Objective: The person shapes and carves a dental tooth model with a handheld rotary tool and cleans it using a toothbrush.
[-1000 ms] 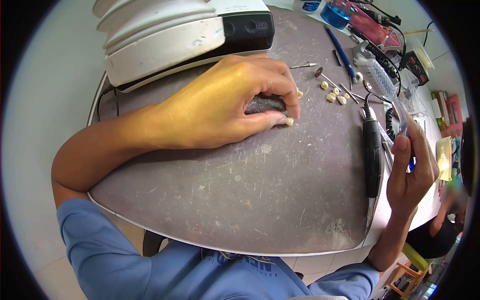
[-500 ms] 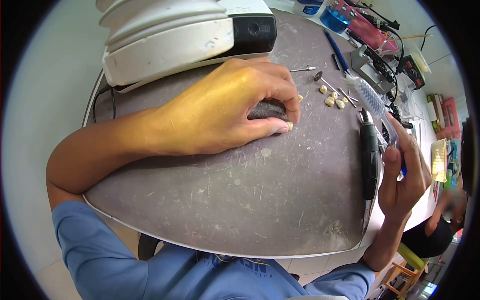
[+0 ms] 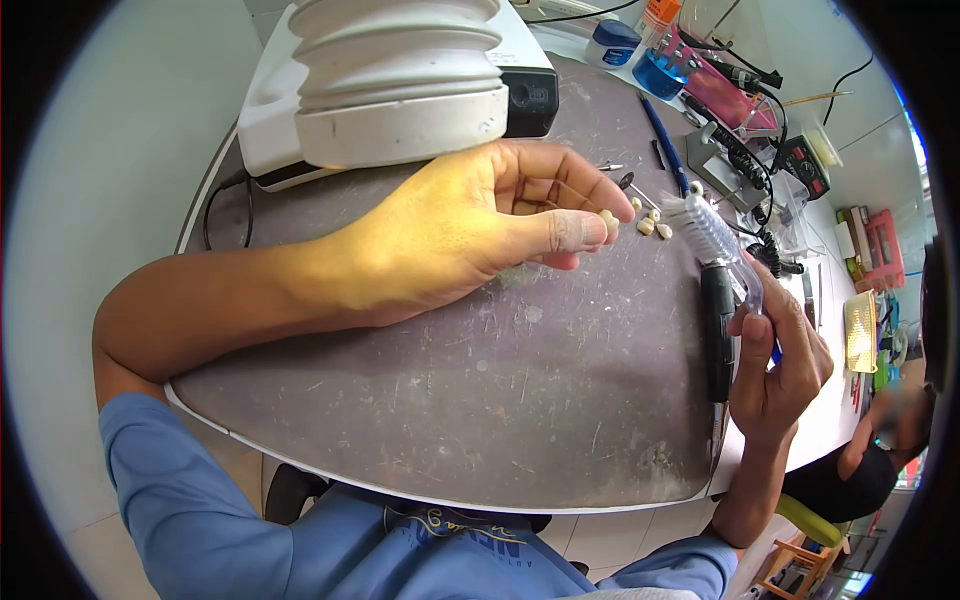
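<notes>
My left hand [image 3: 500, 215] is raised over the grey board, half turned so its palm shows. Its thumb and index fingertip pinch a small cream dental crown [image 3: 609, 226]. A pale coating covers the thumb tip. On the right, my right hand [image 3: 785, 370] grips the clear handle of a toothbrush [image 3: 708, 230], its white bristles up and pointing left toward the loose crowns. Several more tooth-shaped crowns [image 3: 646, 228] lie on the board just past my left fingertips. Close to my right hand is a black handpiece [image 3: 717, 325].
A white ribbed suction hose [image 3: 400, 85] stands right behind my left hand, before a white unit [image 3: 270, 110]. A disc-tipped bur [image 3: 627, 181] and a blue pen [image 3: 663, 140] lie at the back. A control box [image 3: 803, 165] stands back right. Another person [image 3: 850, 480] sits far right.
My left hand has lifted and turned, showing the crown in its fingertips; the dark grey piece under it is out of sight. My right hand with the toothbrush has shifted left and slightly down.
</notes>
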The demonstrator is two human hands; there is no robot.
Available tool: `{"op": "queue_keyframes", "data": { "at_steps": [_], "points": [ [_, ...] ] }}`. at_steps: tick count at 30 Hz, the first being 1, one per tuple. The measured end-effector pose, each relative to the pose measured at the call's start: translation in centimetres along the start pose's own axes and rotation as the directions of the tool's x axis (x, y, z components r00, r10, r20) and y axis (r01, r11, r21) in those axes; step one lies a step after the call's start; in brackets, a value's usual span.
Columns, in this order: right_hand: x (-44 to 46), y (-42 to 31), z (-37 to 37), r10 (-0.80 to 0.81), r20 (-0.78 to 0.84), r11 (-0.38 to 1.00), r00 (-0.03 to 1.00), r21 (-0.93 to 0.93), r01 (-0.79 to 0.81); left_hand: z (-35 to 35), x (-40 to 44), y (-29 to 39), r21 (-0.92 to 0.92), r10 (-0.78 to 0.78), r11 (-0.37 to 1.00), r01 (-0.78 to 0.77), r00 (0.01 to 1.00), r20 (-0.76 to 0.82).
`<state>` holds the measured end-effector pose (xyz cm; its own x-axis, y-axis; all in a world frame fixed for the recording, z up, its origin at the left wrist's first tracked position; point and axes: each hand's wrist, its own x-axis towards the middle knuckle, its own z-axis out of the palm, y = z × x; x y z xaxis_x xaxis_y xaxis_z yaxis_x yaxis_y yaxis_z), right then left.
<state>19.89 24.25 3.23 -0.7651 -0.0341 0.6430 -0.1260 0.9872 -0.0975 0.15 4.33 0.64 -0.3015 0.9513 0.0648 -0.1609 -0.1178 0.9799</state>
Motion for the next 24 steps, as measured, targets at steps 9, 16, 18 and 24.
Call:
{"op": "queue_keyframes", "data": {
  "at_steps": [9, 16, 18, 24],
  "points": [
    [0.2, -0.4, -0.1, 0.072, 0.066, 0.997, 0.995, -0.019, -0.071, 0.3, 0.3, -0.4, -0.027, -0.011, 1.000, 0.011, 1.000, -0.016],
    [0.1, 0.1, 0.2, 0.089, 0.048, 0.995, 0.995, -0.055, -0.087, 0.1, 0.2, -0.7, -0.053, 0.005, 0.999, -0.004, 1.000, 0.022],
    [0.1, 0.2, 0.3, 0.042, -0.001, 0.998, 0.999, -0.047, -0.042, 0.1, 0.2, -0.7, -0.042, 0.009, 0.999, -0.008, 1.000, 0.025],
    [0.0, 0.4, 0.3, 0.056, -0.016, 0.998, 0.998, -0.038, -0.057, 0.1, 0.2, -0.4, -0.001, 0.006, 1.000, -0.006, 1.000, 0.020]
  ]
}}
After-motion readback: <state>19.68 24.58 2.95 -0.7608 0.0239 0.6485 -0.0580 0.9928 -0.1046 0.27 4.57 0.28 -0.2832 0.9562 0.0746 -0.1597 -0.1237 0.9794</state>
